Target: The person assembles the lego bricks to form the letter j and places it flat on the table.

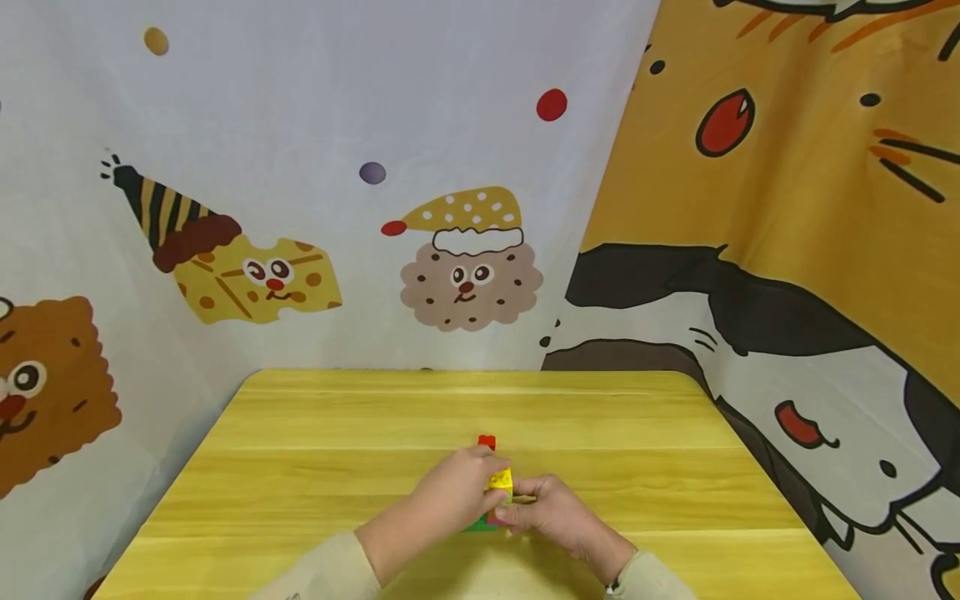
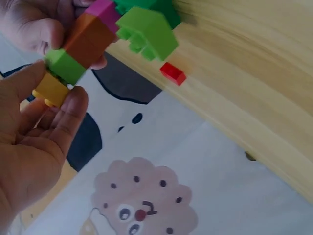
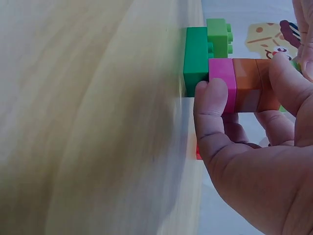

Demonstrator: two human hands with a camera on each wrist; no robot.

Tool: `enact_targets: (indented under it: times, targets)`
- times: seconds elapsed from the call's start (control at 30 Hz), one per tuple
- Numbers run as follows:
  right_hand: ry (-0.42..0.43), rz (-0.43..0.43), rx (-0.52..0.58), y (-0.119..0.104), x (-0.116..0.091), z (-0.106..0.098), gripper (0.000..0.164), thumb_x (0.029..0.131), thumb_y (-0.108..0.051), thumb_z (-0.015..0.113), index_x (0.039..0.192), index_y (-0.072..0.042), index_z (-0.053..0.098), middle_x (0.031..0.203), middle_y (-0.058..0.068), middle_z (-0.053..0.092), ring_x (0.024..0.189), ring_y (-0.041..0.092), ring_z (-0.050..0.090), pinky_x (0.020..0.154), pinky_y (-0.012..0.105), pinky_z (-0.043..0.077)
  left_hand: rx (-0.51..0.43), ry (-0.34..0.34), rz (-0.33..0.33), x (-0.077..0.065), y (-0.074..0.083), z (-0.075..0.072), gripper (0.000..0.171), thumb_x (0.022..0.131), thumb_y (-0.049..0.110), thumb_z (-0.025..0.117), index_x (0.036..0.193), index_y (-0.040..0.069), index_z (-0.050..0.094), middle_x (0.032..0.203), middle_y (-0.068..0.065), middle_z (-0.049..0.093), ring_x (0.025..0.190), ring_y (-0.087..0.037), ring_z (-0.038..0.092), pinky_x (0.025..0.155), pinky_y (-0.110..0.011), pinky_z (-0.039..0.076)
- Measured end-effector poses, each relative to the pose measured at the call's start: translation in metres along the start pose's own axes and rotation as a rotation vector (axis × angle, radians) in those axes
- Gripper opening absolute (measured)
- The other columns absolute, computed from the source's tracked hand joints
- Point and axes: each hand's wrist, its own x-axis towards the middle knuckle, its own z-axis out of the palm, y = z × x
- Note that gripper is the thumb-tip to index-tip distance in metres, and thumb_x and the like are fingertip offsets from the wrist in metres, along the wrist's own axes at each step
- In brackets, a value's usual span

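Note:
A tower of toy building bricks stands on a dark green brick [image 3: 196,61]. From the bottom it runs pink [image 3: 222,84], two orange-brown bricks [image 3: 247,83], then light green [image 2: 66,66], with a yellow brick [image 2: 51,89] on top. My left hand [image 1: 459,485] pinches the yellow brick between thumb and fingers; whether it sits fully down on the light green one, I cannot tell. With curled fingers my right hand [image 1: 557,515] grips the tower around its pink and orange-brown part. Another light green brick [image 2: 151,36] sits on the dark green brick's other end.
A loose red brick [image 2: 173,73] lies on the wooden table [image 1: 315,467], beyond the tower. Printed cloth with cartoon figures [image 1: 472,283] hangs behind the table and along its right side.

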Motion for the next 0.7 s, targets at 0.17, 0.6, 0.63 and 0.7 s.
enact_targets:
  times: [0.17,0.6,0.63,0.7]
  targets:
    - [-0.001,-0.015,-0.004,0.0,0.0,0.002,0.03,0.091,-0.021,0.074,0.119,-0.01,0.073,0.108,0.015,0.072,0.096,0.033,0.069,0.079,0.047,0.057,-0.022,0.002,-0.001,0.0,0.001,0.001,0.037,0.088,0.026,0.078,0.119,0.007,0.071,0.11,-0.006,0.07,0.093,-0.014,0.067,0.075,-0.018,0.056]
    - [0.021,0.011,-0.011,-0.003,0.0,0.005,0.036,0.091,-0.025,0.074,0.125,-0.012,0.07,0.109,0.015,0.072,0.088,0.034,0.068,0.075,0.047,0.057,-0.305,0.044,-0.016,-0.007,-0.02,0.012,0.042,0.087,0.027,0.077,0.124,0.009,0.07,0.121,-0.005,0.068,0.106,-0.013,0.065,0.082,-0.019,0.054]
    - [0.021,0.01,-0.012,-0.003,0.0,0.005,0.037,0.091,-0.025,0.074,0.126,-0.012,0.069,0.111,0.014,0.071,0.09,0.034,0.068,0.076,0.047,0.057,-0.329,0.039,-0.023,-0.008,-0.021,0.012,0.043,0.087,0.028,0.076,0.126,0.01,0.069,0.123,-0.004,0.067,0.107,-0.014,0.065,0.082,-0.021,0.055]
    - [0.03,0.014,-0.025,-0.004,0.0,0.006,0.039,0.09,-0.027,0.075,0.126,-0.012,0.068,0.113,0.012,0.071,0.094,0.032,0.067,0.077,0.047,0.057,-0.37,0.029,-0.057,-0.012,-0.024,0.012,0.05,0.088,0.034,0.075,0.133,0.014,0.064,0.129,-0.003,0.064,0.11,-0.017,0.064,0.085,-0.026,0.055]
